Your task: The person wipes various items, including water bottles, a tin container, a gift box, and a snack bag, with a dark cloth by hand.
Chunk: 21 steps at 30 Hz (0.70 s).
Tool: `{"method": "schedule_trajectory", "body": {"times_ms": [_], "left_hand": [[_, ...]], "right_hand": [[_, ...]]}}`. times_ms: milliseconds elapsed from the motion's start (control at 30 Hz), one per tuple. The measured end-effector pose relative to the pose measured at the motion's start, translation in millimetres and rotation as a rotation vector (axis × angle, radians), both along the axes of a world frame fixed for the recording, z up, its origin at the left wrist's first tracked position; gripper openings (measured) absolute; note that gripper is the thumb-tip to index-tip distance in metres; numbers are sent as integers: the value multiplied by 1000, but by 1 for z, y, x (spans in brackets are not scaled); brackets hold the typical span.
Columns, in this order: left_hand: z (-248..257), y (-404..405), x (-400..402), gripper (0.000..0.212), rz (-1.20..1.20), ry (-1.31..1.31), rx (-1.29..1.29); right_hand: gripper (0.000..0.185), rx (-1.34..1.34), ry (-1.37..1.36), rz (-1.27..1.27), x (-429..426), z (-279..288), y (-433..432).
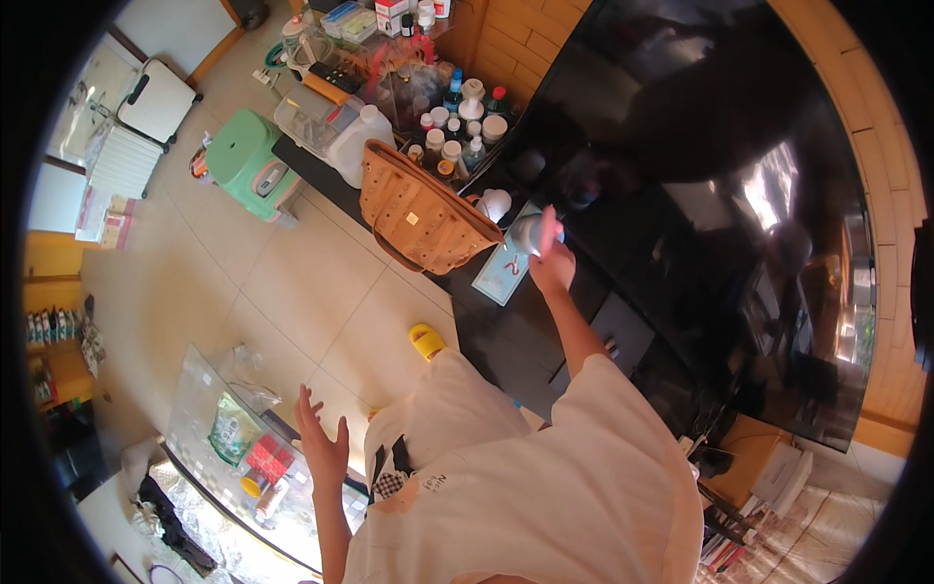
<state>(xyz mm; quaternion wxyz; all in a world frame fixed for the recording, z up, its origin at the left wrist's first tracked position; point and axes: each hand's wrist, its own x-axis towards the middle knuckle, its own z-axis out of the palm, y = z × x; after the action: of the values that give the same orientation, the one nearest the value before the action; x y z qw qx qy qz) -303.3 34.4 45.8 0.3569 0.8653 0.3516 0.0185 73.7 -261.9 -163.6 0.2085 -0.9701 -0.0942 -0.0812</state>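
My right hand reaches out over the black cabinet top and has its fingers around a pale round container, somewhat blurred. Beneath the container lies a light-blue flat box with a red mark and writing. Just beyond is a white rounded object, partly behind a brown studded leather tote bag. My left hand hangs in the air with fingers apart and nothing in it, near a glass coffee table.
Several bottles crowd the cabinet behind the bag, beside a white plastic jug. A large black television stands along the wall. On the floor are a green plastic stool and a white suitcase. A red box rests on the coffee table.
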Motion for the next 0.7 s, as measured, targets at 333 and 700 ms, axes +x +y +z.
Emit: {"method": "schedule_trajectory", "body": {"times_ms": [333, 700], "left_hand": [[-17, -27, 48, 43, -88, -136, -418], [-33, -42, -13, 46, 429, -218, -1206]], "right_hand": [[22, 648, 281, 106, -155, 49, 28], [52, 337, 933, 1007, -243, 109, 131]]}}
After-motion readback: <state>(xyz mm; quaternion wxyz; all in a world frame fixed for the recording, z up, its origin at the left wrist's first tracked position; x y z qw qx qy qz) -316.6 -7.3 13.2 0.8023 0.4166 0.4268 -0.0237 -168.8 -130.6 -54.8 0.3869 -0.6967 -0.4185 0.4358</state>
